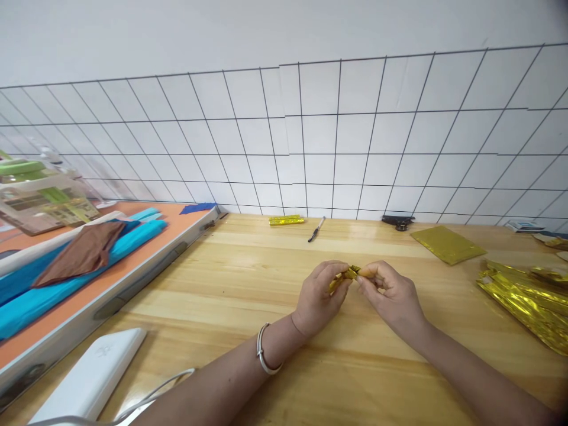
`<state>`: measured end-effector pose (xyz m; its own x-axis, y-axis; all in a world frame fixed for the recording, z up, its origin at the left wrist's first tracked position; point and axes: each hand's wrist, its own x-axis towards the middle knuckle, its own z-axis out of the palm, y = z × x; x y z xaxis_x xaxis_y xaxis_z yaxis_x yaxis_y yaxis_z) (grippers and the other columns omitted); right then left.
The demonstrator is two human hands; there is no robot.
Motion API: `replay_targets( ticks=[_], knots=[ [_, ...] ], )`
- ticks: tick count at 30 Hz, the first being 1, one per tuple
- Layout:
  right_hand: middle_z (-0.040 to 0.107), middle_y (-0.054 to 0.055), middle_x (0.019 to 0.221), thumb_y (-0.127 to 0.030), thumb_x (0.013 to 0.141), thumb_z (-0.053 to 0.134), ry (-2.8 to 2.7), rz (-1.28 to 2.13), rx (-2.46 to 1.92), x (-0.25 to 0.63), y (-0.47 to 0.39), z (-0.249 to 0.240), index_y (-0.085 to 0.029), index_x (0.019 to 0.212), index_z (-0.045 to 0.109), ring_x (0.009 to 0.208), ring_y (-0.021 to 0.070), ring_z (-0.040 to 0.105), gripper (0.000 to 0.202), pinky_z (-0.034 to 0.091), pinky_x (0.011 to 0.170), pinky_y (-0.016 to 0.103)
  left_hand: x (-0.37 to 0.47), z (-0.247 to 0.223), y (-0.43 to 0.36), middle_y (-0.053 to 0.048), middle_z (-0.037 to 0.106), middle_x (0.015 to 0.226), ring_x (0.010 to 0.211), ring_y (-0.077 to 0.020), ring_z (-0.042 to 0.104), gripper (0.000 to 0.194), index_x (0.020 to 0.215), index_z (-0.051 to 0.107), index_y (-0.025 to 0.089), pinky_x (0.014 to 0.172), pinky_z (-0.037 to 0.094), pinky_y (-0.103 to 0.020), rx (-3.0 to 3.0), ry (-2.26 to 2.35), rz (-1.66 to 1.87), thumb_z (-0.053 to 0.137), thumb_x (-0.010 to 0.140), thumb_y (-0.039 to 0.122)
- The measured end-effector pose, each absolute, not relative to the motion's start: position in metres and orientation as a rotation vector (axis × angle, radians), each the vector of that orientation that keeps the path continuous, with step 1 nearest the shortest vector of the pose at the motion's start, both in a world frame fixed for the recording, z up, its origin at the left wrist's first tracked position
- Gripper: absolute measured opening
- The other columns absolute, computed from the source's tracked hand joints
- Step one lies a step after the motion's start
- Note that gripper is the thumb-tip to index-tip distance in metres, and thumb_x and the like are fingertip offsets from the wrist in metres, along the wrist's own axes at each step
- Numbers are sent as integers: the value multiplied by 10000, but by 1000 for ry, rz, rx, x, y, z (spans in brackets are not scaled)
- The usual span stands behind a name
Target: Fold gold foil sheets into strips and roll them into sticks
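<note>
Above the wooden table, my left hand is closed around a small piece of gold foil, with part of it showing between thumb and fingers. My right hand pinches the same foil at its right end, thumb against forefinger. The fingertips of both hands nearly meet. Behind the hands, a folded gold foil strip and a pen lie near the wall. To the right are a flat gold square and a crumpled gold foil sheet.
A white power bank with a cable lies at the front left. An orange-topped board at the left bears blue and brown rolled material and a clear box. A black object sits by the tiled wall.
</note>
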<state>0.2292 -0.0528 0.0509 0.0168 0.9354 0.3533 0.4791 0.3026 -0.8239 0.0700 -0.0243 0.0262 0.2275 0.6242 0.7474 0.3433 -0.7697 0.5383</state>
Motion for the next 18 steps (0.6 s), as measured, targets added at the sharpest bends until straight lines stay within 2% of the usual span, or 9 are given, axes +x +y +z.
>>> replay_targets(
  ticks=[9, 18],
  knots=[
    [573, -29, 653, -277, 791, 550, -1604, 546, -1329, 228, -53, 52, -221, 807, 517, 570, 117, 557, 67, 440, 529, 227, 73, 25, -25, -49, 631, 964, 884, -138, 596, 244, 1040, 531, 205, 779, 531, -289, 2254, 900, 1600, 552, 813, 118],
    [603, 2, 712, -290, 823, 538, -1636, 661, -1219, 229, -54, 52, -219, 865, 540, 603, 130, 578, 83, 479, 554, 246, 71, 24, -24, -58, 634, 981, 897, -144, 597, 268, 1054, 533, 201, 781, 532, -293, 2273, 905, 1595, 563, 801, 119]
  ],
)
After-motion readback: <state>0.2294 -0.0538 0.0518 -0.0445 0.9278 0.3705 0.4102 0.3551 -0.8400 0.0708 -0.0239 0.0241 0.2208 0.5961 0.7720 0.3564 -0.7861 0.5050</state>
